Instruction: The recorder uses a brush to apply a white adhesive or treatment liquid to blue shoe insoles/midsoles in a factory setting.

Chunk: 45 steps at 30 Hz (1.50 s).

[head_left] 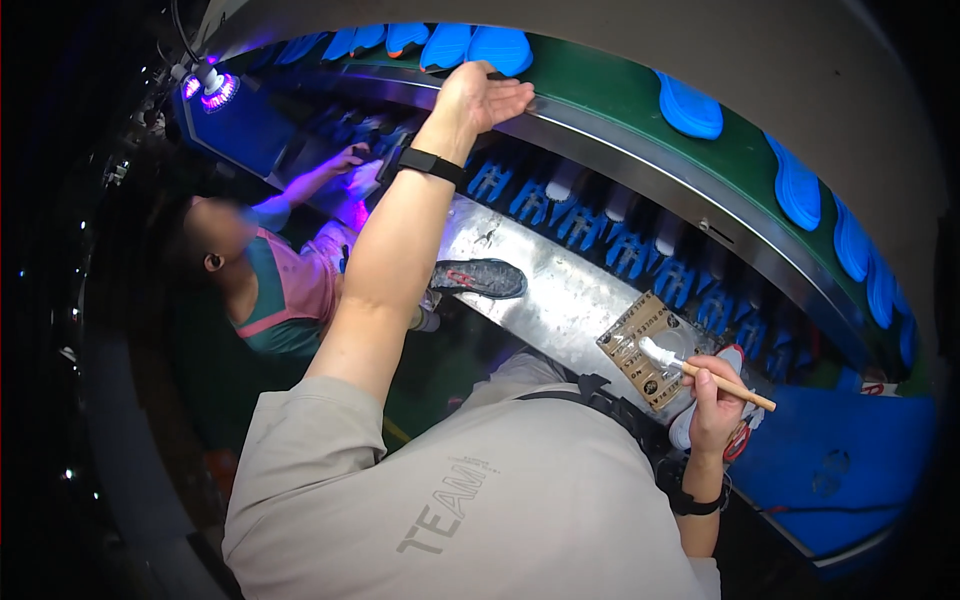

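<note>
My left hand [487, 98] reaches up to the edge of the green conveyor belt [590, 92]. Its fingers are stretched out, and the fingertips are beside the lower end of a blue shoe sole [500, 50]; whether they touch it I cannot tell. In my right hand [714, 408] is a brush [728, 386] with a wooden handle, its white-coated bristles over a clear round dish [672, 347]. That dish rests on a piece of printed brown cardboard [640, 372]. A dark shoe [480, 278] lies on the metal bench, apart from both hands.
More blue soles [797, 182] line the belt on both sides. Below it, blue clamp-like holders [580, 228] stand in a row behind the metal bench [560, 325]. A co-worker [285, 270] in a pink apron works at left near purple lamps [217, 92]. A blue panel [850, 470] is at lower right.
</note>
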Each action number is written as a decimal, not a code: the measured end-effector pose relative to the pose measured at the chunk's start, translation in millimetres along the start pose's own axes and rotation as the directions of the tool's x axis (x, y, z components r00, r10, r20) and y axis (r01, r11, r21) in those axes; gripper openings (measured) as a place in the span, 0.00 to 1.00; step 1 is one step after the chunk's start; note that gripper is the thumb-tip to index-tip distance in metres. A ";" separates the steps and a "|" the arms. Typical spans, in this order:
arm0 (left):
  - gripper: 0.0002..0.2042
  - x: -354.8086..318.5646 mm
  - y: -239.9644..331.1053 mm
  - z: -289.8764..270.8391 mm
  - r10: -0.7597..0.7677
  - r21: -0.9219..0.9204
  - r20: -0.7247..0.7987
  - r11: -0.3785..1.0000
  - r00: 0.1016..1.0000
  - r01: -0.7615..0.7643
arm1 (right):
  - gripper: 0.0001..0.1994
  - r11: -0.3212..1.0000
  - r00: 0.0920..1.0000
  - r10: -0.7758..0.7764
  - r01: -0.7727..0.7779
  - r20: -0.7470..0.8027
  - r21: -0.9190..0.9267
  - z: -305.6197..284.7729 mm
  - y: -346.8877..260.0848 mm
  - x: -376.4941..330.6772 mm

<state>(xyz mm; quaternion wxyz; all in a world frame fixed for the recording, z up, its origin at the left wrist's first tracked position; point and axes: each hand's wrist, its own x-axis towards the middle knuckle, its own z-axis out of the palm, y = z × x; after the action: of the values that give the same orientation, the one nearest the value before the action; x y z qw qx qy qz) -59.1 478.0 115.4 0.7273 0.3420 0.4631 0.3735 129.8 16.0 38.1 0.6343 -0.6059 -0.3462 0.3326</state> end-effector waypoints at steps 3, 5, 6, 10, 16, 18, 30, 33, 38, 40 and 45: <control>0.23 -5.9 16.4 -33.5 0.185 -0.005 -0.001 0.983 0.983 -0.185 | 0.08 1.000 0.999 0.031 -0.030 0.014 -0.007 -2.6 5.3 1.0; 0.22 -16.0 19.2 -49.5 0.278 0.025 -0.060 0.961 0.959 -0.277 | 0.08 0.999 0.999 0.043 -0.043 0.017 -0.001 -5.0 9.3 -0.1; 0.21 -26.3 15.9 -50.1 0.320 0.030 -0.069 0.948 0.945 -0.318 | 0.08 0.999 0.999 0.045 -0.045 0.010 -0.002 -6.6 12.2 0.1; 0.19 -88.5 -2.9 -65.5 0.397 0.213 -0.064 0.902 0.916 -0.376 | 0.08 0.998 0.998 0.063 -0.063 -0.029 -0.015 -20.3 28.1 0.3; 0.14 -152.5 -45.1 -91.2 0.934 0.650 -0.085 0.317 0.348 -0.691 | 0.07 0.964 0.990 0.039 -0.072 -0.133 -0.257 -43.2 84.1 12.3; 0.13 -161.5 -45.6 -106.8 0.943 0.567 -0.217 0.331 0.251 -0.754 | 0.07 0.906 0.987 0.037 -0.098 -0.154 -0.413 -50.0 104.7 18.4; 0.18 -174.5 -75.2 -88.3 0.531 -0.125 -0.099 0.833 0.842 -0.540 | 0.10 0.608 0.995 0.054 -0.101 -0.086 -0.787 -66.9 200.8 31.1; 0.14 -171.9 -100.8 -84.0 0.117 -0.138 0.150 0.986 0.982 -0.096 | 0.10 0.647 0.994 0.023 -0.093 -0.103 -0.757 -64.9 192.0 27.9; 0.34 -198.5 -173.8 -67.3 -0.051 -0.249 0.394 0.955 0.918 0.159 | 0.08 0.832 0.985 -0.023 -0.075 -0.169 -0.550 -57.5 153.9 19.8; 0.38 -210.5 -189.4 -61.8 0.028 -0.329 0.580 0.923 0.814 0.202 | 0.07 0.931 0.964 -0.072 -0.026 -0.254 -0.364 -63.6 157.5 14.3; 0.35 -224.7 -204.1 -75.2 -0.128 -0.142 0.758 0.925 0.640 0.353 | 0.08 0.706 0.958 0.226 -0.286 -0.177 -0.648 -72.4 154.5 11.8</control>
<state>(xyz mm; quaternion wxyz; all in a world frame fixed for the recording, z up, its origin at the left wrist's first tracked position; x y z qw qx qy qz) -148.3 196.7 11.9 0.9351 0.2925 0.1153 0.1635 196.7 -6.2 -117.7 0.3371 -0.8479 -0.3273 0.2455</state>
